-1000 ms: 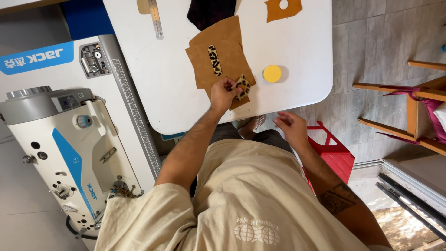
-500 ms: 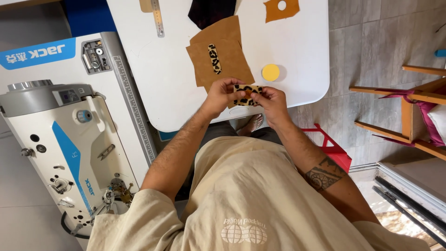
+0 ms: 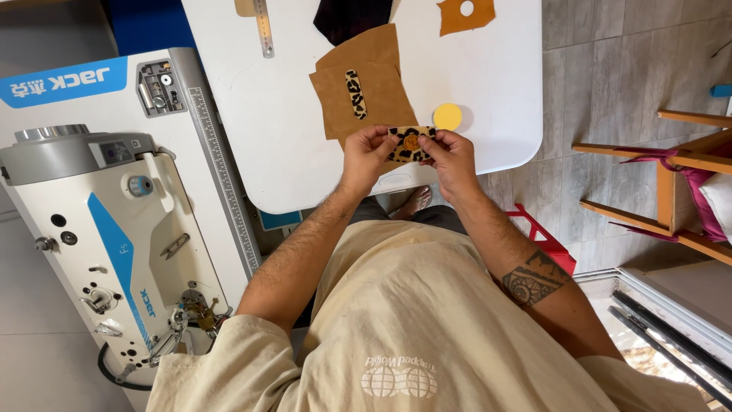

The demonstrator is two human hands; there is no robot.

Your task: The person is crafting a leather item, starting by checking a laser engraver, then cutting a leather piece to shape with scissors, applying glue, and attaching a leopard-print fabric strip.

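Grey floor tiles run along the right side, with a wooden frame standing on them. At the left sits a big white sewing machine with blue trim, and beside it a white desk with rounded corners fills the top of the view. On the desk lie two overlapping tan sheets, a dark cloth at the far edge, an orange piece with a hole, and a metal ruler. A narrow leopard-print strip rests on the tan sheets, and a small yellow disc lies just right of them. Over the near edge of the desk, the left hand and right hand each pinch one end of a leopard-print patch, fingers closed on it, holding it between them.
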